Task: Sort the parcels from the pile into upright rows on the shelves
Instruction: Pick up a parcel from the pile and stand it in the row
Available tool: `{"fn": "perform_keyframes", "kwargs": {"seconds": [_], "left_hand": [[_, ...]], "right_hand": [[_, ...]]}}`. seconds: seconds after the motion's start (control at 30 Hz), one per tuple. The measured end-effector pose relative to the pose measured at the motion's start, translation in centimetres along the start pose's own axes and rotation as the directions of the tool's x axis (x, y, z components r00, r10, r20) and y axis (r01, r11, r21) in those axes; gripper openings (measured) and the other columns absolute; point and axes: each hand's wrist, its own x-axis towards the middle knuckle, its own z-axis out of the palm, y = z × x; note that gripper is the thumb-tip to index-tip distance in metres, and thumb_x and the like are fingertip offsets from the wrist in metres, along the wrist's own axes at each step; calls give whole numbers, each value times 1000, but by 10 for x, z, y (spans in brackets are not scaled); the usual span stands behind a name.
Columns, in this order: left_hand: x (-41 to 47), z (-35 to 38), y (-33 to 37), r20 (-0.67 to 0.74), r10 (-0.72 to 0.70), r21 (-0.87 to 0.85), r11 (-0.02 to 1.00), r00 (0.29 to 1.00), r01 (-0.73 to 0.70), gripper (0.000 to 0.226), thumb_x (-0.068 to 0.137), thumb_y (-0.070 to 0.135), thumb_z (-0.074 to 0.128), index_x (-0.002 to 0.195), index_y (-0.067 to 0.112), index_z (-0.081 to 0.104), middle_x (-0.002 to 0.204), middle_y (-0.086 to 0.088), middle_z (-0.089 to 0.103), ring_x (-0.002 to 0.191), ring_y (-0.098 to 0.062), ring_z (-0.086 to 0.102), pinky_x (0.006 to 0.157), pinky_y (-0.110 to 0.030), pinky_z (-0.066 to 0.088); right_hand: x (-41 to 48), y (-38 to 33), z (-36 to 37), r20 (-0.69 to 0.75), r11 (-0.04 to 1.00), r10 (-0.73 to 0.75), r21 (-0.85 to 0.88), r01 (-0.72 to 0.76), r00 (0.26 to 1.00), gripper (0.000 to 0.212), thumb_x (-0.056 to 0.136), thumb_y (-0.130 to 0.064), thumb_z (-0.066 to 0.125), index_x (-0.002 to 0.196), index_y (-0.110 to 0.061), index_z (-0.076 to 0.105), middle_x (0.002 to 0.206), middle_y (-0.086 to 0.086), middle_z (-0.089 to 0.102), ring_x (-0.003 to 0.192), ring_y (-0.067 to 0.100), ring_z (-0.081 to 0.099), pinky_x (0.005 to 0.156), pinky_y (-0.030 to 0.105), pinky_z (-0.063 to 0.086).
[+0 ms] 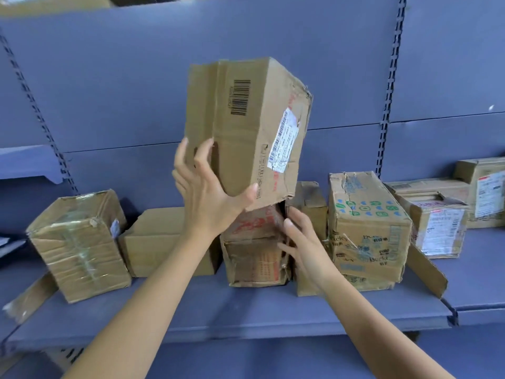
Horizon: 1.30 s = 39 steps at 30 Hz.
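My left hand (207, 192) grips the lower left corner of a tall brown parcel (246, 124) with a barcode and a white label. I hold it upright and slightly tilted above the shelf row. Its bottom corner meets the top of a crumpled red-printed box (254, 250) standing on the blue shelf (246, 310). My right hand (303, 247) lies with straight fingers against the right side of that red-printed box. A narrow brown box (310, 203) sits just behind my right hand.
On the same shelf stand a taped box (79, 244) at the left, a plain box (155, 242), a green-printed box (369, 228) and labelled boxes (440, 228) at the right. The shelf's back wall (109, 91) is bare blue panel with slotted uprights.
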Motion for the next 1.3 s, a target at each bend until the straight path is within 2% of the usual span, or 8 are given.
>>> {"fn": "perform_keyframes", "kwargs": {"seconds": [0.17,0.3,0.4,0.53,0.67,0.9,1.13,1.3], "left_hand": [[-23,-14,-4,77,-210,-292,930,975,223,93,59,71,51,134,22,26,142,-10,17,119,1,12,103,-20,18],[-37,-26,-16,151,-255,-429,854,955,295,84,60,69,53,128,31,22,136,-4,21,127,5,14,98,2,17],[-46,-34,-23,173,-249,-520,799,953,303,99,57,87,53,129,26,23,137,-4,23,135,-6,19,103,-3,22],[-54,-37,-21,251,-253,-708,611,934,356,96,54,80,67,123,26,27,136,-11,26,127,-11,35,101,-21,37],[-79,-31,-20,316,-281,-714,558,906,423,106,60,73,70,128,8,22,136,-13,32,125,-18,41,107,-39,36],[-118,-22,-2,302,-473,-801,345,828,489,110,55,70,77,136,18,23,139,-6,42,126,-17,45,108,-41,40],[-128,-24,7,323,-462,-821,298,826,487,119,57,75,73,140,13,15,115,15,52,106,-8,48,99,-38,40],[-94,-73,-20,203,-577,-849,300,792,436,91,48,84,66,120,32,46,123,8,49,108,-16,47,93,-42,36]], "right_hand": [[24,-19,17,21,853,-43,522,25,999,70,85,-48,63,145,-25,34,125,6,57,110,28,53,96,48,47],[18,-19,30,39,834,-117,546,77,992,49,82,-21,67,125,-20,45,118,8,64,99,25,61,80,40,56],[12,-16,32,70,860,-172,496,115,983,44,81,-16,69,118,-24,47,111,3,69,97,22,67,85,49,55],[9,-19,37,93,831,-177,548,98,980,91,58,-37,88,134,-22,41,109,3,65,83,13,66,79,44,57],[4,-19,44,80,770,-103,637,28,992,121,51,-50,90,149,-17,28,138,15,52,115,29,57,79,42,57],[2,-13,54,27,772,-49,635,21,998,127,45,-64,87,149,-24,27,144,11,50,131,30,50,108,52,39],[1,-20,50,-58,798,1,601,35,998,118,45,-62,87,145,-22,39,147,12,44,128,30,52,97,51,50],[-1,-37,31,-36,825,-108,554,110,994,114,34,-66,86,129,-11,55,123,14,65,110,27,66,85,43,57]]}}
